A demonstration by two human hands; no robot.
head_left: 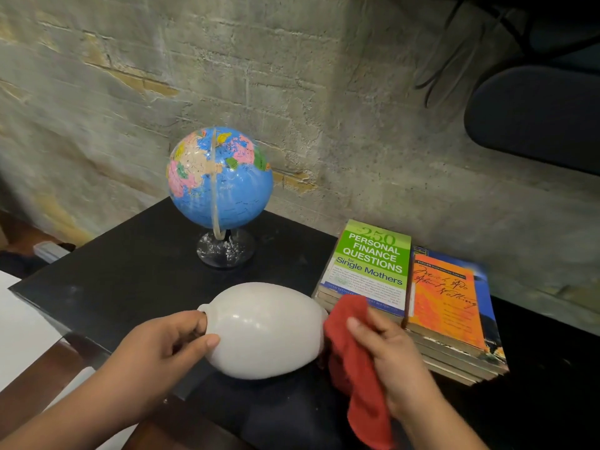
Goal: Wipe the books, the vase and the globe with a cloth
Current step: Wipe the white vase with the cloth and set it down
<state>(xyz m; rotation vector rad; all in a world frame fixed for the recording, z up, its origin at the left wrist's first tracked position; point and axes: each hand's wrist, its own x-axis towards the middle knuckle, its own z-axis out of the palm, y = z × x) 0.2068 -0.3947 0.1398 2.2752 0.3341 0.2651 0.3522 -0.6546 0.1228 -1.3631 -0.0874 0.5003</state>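
A white egg-shaped vase (266,329) is held on its side above the black table (130,274). My left hand (168,349) grips its narrow neck end at the left. My right hand (386,349) holds a red cloth (354,362) against the vase's right end, and the cloth hangs down below the hand. A blue globe (220,177) on a clear stand stands upright behind the vase. Two stacks of books lie to the right: one topped by a green and white book (370,261), the other by an orange book (448,300).
A rough brick wall (292,76) runs close behind the table. A dark rounded chair back (535,115) juts in at the upper right. A white surface (19,326) and brown floor lie past the table's left edge.
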